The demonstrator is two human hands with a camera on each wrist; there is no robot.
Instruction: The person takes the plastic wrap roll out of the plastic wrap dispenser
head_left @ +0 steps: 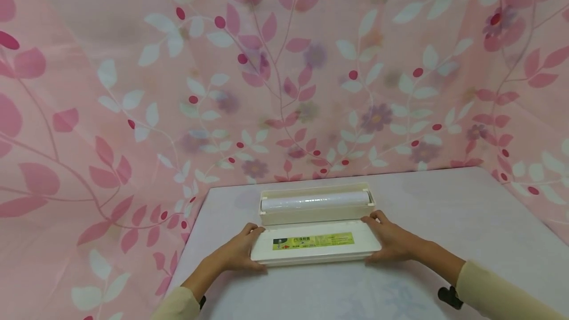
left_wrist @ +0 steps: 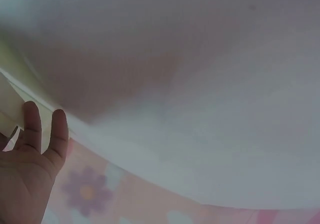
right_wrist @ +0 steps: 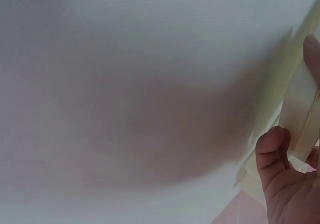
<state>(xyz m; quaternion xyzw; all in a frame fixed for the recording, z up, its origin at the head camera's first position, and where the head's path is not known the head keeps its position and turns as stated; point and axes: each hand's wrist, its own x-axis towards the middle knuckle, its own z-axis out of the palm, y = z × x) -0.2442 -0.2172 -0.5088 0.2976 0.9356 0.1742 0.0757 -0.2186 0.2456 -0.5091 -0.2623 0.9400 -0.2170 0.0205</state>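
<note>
Gripping a long white lid (head_left: 316,253) by its two short ends, a person in cream sleeves (head_left: 502,291) holds it level between both hands, directly in front of a matching open-topped box (head_left: 317,216) on a pale tabletop (head_left: 449,221). The left hand (head_left: 242,252) is curled about the lid's left end, with digits at the far and near corners; the right hand (head_left: 393,241) clasps the right end the same way. Whether the lid rests on the tabletop or is slightly raised cannot be told.

A yellow-green label (head_left: 313,241) runs lengthwise along the lid's top, its print mostly too small to read, with a dark patch at the left end. Behind the lid, on the side away from the person, a glossy white roll (head_left: 315,201) lies lengthwise inside the box, nearly filling it from end to end. Pink cloth (head_left: 289,88) patterned with leaves, berries and flowers hangs behind the tabletop and at both sides. A small dark object (head_left: 450,298) shows beside the right sleeve's cuff. Both wrist views catch only parts of the hands beside the pale plastic.
</note>
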